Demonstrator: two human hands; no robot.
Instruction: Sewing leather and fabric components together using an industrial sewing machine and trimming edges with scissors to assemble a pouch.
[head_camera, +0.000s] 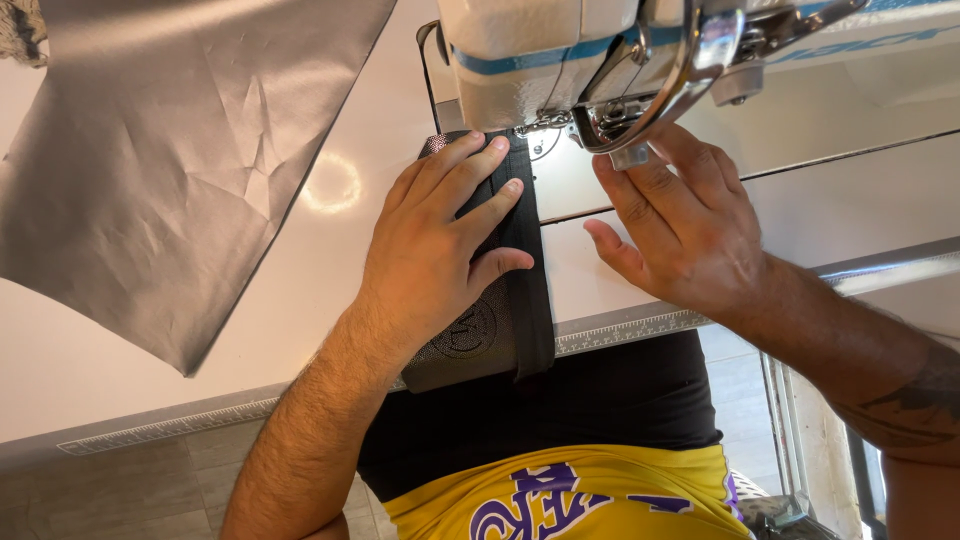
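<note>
My left hand (440, 240) lies flat on a dark textured fabric piece (470, 345) with a black strap (528, 300) running along its right side. Its fingers press the piece down and reach toward the sewing machine head (560, 50). The fabric stretches from the table's near edge up under the machine's presser foot area (535, 130). My right hand (670, 225) rests palm down on the white table just right of the strap, fingers spread, fingertips under the machine's metal parts, holding nothing.
A large grey fabric sheet (170, 160) lies on the left of the white table (330, 290). A ruler strip (180, 425) runs along the table's near edge. My torso in a yellow and black garment (570, 490) is below.
</note>
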